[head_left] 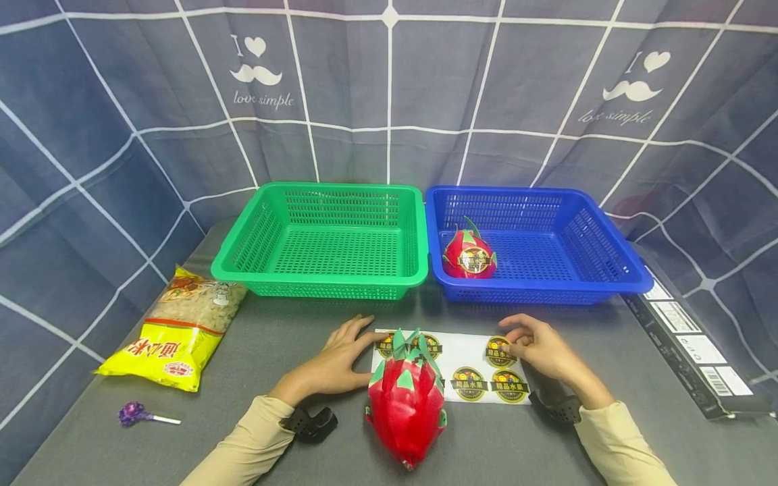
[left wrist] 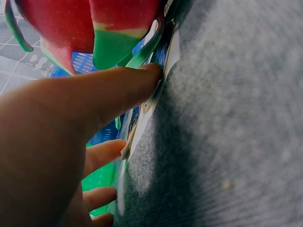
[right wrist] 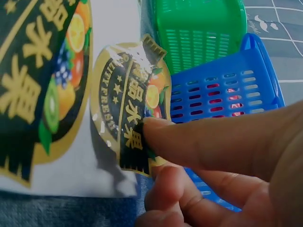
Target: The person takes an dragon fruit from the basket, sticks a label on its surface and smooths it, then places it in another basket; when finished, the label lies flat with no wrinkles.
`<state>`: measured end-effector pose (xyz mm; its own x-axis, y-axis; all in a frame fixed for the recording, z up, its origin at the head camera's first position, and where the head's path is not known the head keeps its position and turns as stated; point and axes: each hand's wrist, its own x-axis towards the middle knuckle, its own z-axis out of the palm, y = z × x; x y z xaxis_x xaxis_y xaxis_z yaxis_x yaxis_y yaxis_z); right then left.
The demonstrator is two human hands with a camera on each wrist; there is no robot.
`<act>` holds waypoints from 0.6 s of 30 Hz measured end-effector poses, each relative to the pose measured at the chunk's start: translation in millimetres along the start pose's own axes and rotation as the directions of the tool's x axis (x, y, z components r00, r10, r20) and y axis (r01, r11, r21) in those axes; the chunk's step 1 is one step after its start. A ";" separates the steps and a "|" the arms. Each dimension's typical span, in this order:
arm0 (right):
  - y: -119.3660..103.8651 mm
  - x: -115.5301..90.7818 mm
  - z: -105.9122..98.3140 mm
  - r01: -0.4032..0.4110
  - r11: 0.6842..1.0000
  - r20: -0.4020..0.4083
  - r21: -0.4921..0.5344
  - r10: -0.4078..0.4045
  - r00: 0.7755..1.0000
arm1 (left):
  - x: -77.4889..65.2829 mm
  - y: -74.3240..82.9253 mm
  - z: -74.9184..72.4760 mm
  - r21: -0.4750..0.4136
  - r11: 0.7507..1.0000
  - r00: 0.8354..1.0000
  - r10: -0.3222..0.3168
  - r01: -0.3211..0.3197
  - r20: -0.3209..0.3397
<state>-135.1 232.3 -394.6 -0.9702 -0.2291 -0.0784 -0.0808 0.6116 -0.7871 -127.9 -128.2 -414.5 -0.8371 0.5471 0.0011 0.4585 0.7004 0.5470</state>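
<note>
Right grip (head_left: 543,347) pinches a round glossy black-and-gold sticker (head_left: 496,351) — left grip (head_left: 335,359), spread loose, touches a white rectangular sheet (head_left: 464,350)

Dim, seemingly blurred left wrist view

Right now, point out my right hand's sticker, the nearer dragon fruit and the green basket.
Sticker (right wrist: 130,100), right wrist view: its printed face.
Dragon fruit (head_left: 407,402), head view: its red body.
Green basket (head_left: 322,279), head view: its front rim.

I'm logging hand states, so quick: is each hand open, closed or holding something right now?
Left hand: open, touching the left end of the sticker sheet.
Right hand: closed, pinching the edge of a sticker.
</note>
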 end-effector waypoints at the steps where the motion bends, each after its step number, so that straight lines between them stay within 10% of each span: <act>1: 0.4 0.1 0.5 0.007 1.000 -0.005 -0.004 -0.007 1.000 | 0.1 0.0 0.0 0.002 1.000 1.000 0.004 -0.004 -0.002; 18: -10.6 -4.7 -1.0 0.050 0.972 0.013 0.229 -0.054 0.998 | 0.0 -0.1 -2.8 -0.027 1.000 1.000 0.008 -0.008 -0.005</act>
<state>-129.9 227.6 -385.2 -0.9613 -0.2719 -0.0440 -0.0742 0.4093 -0.9094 -128.8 -129.5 -412.2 -0.8348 0.5504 0.0094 0.4570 0.6835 0.5692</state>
